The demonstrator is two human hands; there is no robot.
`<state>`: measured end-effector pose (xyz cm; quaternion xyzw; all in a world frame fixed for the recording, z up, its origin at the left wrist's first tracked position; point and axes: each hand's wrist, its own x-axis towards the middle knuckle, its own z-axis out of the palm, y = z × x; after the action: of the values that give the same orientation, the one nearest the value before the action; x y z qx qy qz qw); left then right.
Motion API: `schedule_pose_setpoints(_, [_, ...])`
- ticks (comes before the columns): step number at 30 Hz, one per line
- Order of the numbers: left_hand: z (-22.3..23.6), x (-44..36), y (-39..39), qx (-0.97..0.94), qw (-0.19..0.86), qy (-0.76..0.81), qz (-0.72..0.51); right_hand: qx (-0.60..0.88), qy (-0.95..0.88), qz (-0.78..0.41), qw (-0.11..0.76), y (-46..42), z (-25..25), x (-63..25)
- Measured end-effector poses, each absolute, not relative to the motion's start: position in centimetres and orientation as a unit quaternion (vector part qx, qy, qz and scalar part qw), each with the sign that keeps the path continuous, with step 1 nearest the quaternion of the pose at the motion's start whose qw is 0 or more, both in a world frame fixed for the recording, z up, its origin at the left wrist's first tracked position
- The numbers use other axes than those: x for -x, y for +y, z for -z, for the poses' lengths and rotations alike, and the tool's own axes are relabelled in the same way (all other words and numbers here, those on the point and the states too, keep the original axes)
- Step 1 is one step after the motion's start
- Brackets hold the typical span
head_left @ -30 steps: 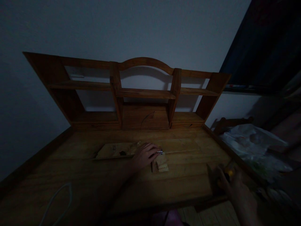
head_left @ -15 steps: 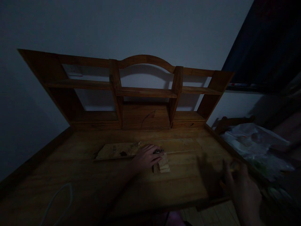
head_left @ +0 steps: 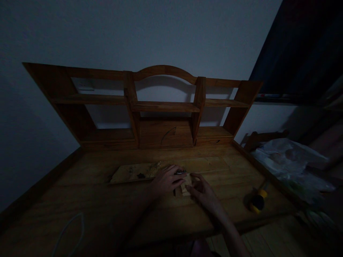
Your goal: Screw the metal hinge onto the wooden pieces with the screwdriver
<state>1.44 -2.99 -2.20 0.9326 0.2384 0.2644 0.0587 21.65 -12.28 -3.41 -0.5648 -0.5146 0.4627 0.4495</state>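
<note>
My left hand (head_left: pixel 166 179) rests over the long wooden board (head_left: pixel 142 172), its fingers bent against a small dark metal piece (head_left: pixel 180 172) and a light wooden block (head_left: pixel 187 186). My right hand (head_left: pixel 205 194) reaches in from the right, with thumb and fingers pinched at the right side of that block. A yellow-and-black handled screwdriver (head_left: pixel 257 202) lies on the desk to the right, its shaft pointing away from me. Dim light and my fingers hide exactly how the metal piece and block meet.
A wooden shelf unit (head_left: pixel 166 106) stands along the back of the desk (head_left: pixel 107 210). A white cord loop (head_left: pixel 81 225) lies at the front left. Beyond the right edge are clear plastic bags (head_left: pixel 289 157).
My right hand has left the screwdriver on the desk at the right and moved left to the wooden block. My left hand stays in about the same place.
</note>
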Motion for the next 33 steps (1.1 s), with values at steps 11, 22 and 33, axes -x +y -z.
schedule_pose_setpoints(11, [1.1,-1.3,-3.4,-0.900,0.215,0.252,-0.283,0.444,-0.426,-0.551,0.563,-12.0,2.5,-20.8])
schedule_pose_setpoints(22, [1.5,-0.9,-3.6,-0.823,0.351,0.250,-0.369,0.512,-0.535,-0.434,0.513,-11.2,1.5,-21.6])
schedule_pose_setpoints(33, [2.1,-1.1,-2.4,-0.709,0.319,0.428,-0.460,0.528,-0.638,-0.353,0.435,-2.1,-0.6,-23.6])
